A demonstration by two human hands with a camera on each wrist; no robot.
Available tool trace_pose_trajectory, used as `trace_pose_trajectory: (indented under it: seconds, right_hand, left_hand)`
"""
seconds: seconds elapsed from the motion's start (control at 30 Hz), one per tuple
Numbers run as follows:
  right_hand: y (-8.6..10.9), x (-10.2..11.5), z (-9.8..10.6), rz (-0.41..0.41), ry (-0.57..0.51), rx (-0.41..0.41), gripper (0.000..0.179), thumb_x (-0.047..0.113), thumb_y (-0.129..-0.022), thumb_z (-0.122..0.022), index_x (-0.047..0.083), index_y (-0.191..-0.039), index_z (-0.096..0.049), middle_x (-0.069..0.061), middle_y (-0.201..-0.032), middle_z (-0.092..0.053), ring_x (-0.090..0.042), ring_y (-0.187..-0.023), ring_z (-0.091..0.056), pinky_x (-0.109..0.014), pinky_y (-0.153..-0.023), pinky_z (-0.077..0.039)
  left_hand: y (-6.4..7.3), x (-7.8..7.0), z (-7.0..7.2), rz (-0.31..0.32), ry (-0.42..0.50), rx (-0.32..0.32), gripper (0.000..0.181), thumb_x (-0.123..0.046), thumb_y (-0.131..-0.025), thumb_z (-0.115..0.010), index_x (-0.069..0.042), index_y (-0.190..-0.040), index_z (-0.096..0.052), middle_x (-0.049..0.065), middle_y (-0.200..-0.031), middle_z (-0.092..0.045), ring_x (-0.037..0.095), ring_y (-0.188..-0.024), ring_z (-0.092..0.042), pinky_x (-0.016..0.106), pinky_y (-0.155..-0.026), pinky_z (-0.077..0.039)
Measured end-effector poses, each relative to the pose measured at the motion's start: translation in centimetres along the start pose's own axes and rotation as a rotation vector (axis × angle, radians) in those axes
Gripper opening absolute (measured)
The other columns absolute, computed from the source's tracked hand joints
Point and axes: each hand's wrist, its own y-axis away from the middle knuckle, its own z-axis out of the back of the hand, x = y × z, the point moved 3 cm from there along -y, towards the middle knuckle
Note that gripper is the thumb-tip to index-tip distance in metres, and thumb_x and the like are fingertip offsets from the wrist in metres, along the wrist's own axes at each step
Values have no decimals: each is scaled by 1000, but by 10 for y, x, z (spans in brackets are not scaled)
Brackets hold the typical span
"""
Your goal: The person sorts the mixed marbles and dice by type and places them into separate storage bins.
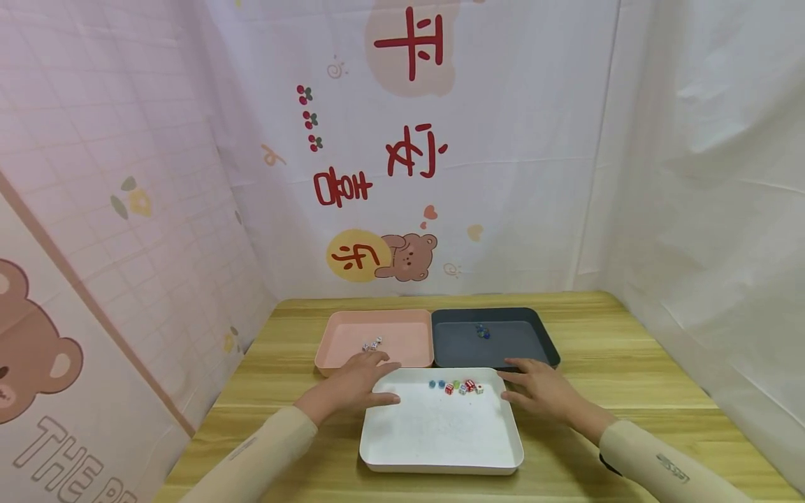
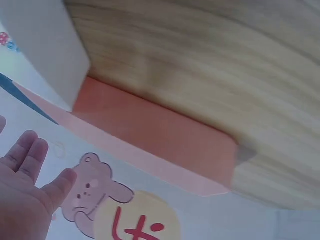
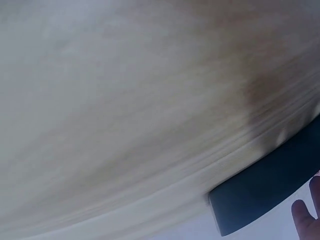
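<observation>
A white tray [image 1: 440, 433] lies nearest the person, with several small dice [image 1: 455, 386] in red, blue, green and white near its far edge. At the tray's left side is my left hand [image 1: 353, 384], fingers spread and nothing held. The right hand [image 1: 542, 392] is at the far right corner, its fingers extended and holding nothing. Whether either hand touches the rim I cannot tell. The left wrist view shows the left palm and fingers [image 2: 32, 152] straight; in the right wrist view only a few fingertips [image 3: 301, 214] appear.
Behind the white tray stand a pink tray [image 1: 402, 328] with several whitish dice [image 1: 372, 346] and a dark grey tray [image 1: 516, 339] with several blue dice [image 1: 482, 332]. All three rest on a wooden table [image 1: 604, 363]. Printed curtains [image 1: 503, 175] enclose its back and sides.
</observation>
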Motion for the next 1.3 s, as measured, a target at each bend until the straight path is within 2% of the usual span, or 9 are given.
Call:
trace_pose_trajectory:
  seconds: [0.17,0.37,0.6,0.73,1.03,1.3]
  right_hand:
    - [2,4,3,25,17,-8,49,44,-96,-63,10,-129,-67,-19,-134,-58,-41,-120,-55,-60,-98,-44]
    - [3,8,3,60,32,-26,47,42,-97,-62,7,-128,-67,-20,-130,-59,-39,-118,-56,-57,-97,-46]
    - [3,5,-1,58,1,-23,48,42,-98,-61,7,-130,-66,-19,-131,-59,-38,-118,-55,-56,-94,-48]
    - [3,3,-4,53,-2,-24,49,44,-97,-61,9,-131,-66,-18,-132,-59,-37,-120,-55,-56,-95,-48]
    - [4,1,-9,44,-17,-52,48,43,-96,-64,9,-131,-66,-16,-132,-59,-35,-120,-55,-55,-96,-47]
    - [5,1,-9,38,-34,-53,49,44,-96,-63,10,-131,-66,-17,-134,-58,-36,-121,-54,-56,-96,-46]
  left_hand:
    - [-12,-10,0,4,-57,33,74,-67,-89,-58,-23,-147,-49,8,-142,-49,28,-133,-44,48,-113,-32]
    - [-29,-27,2,-37,-110,43,65,-59,-90,-64,-24,-144,-54,8,-141,-51,27,-134,-43,46,-112,-33]
    - [-50,-43,-9,-65,-148,44,56,-52,-90,-68,-28,-139,-59,6,-142,-51,24,-135,-41,43,-116,-27]
    - [-60,-49,-18,-72,-145,17,50,-49,-90,-69,-29,-135,-63,6,-141,-52,24,-135,-41,43,-115,-28]
    - [-80,-59,-29,-25,-69,-24,39,-45,-88,-73,-28,-124,-71,9,-146,-48,26,-138,-37,44,-114,-32]
    - [-92,-61,-40,-14,-58,-24,33,-43,-88,-74,-30,-118,-73,10,-149,-45,28,-140,-35,46,-115,-28]
